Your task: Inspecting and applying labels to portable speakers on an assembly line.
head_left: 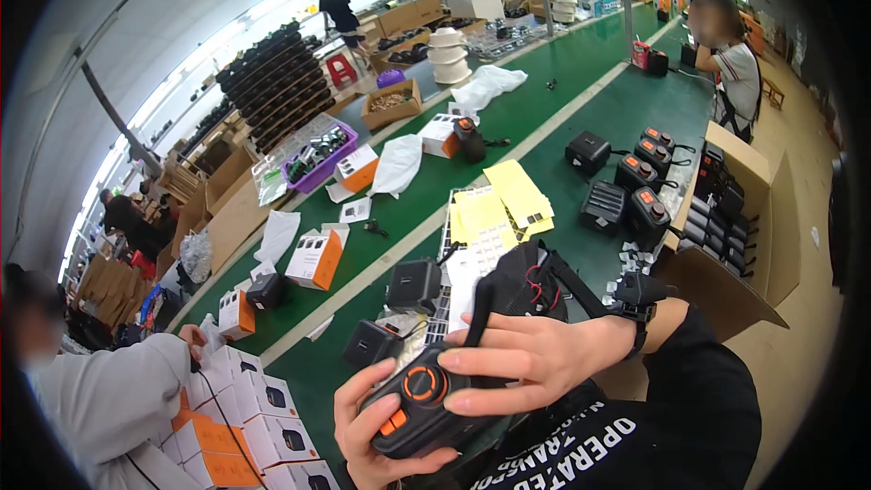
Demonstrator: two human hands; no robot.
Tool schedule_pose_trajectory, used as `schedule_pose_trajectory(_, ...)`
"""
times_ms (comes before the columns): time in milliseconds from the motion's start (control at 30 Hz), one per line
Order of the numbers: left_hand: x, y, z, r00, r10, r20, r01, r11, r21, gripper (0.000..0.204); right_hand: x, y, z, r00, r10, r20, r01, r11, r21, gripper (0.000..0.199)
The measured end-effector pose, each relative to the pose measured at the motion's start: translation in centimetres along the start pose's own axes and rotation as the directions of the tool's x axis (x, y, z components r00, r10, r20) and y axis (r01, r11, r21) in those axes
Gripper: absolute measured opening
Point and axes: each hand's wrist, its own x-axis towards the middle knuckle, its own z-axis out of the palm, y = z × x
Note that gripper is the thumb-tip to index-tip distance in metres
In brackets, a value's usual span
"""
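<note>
Close in front of me, both my hands are on a black boxy device (422, 422) with an orange ring dial, an orange button and a black loop strap (481, 308). My left hand (357, 413) wraps round its left side, the fingers near the orange button. From the right, my right hand (531, 358) grips its upper right side, fingertips beside the dial; the strap stands up by these fingers. Just beyond lie two similar black devices (415, 286) (372, 343). A black bag (517, 286) with red cords lies past my right hand.
Yellow sheets (508, 200) lie mid-table. Several black devices (606, 204) stand at the right, by an open carton (771, 245) of more. White-and-orange boxes (313, 259) line the green belt (363, 263). At the left, a co-worker's grey sleeve (118, 399) reaches over stacked boxes (272, 436).
</note>
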Motion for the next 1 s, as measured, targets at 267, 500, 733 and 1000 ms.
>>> schedule_pose_trajectory(267,-0.1,0.8,1.6,0.956,-0.270,-0.115,0.271,0.962,-0.005,0.075,-1.0,-0.5,-0.4,0.955,0.283,0.087,-0.295,0.878,0.377,0.072)
schedule_pose_trajectory(500,0.8,0.2,2.7,0.724,-0.676,-0.141,0.606,0.720,-0.338,0.077,-1.3,-0.3,0.1,0.834,0.510,0.210,-0.531,0.642,0.554,0.102)
schedule_pose_trajectory(733,0.8,-0.1,3.1,0.459,-0.885,0.075,0.391,0.126,-0.912,0.051,-2.2,-0.5,1.1,0.657,0.703,0.272,-0.641,0.332,0.692,0.121)
schedule_pose_trajectory(1000,0.8,-0.6,3.7,0.342,-0.822,0.455,0.234,-0.395,-0.889,0.052,-1.8,-1.5,3.4,0.491,0.791,0.365,-0.555,-0.039,0.831,0.112)
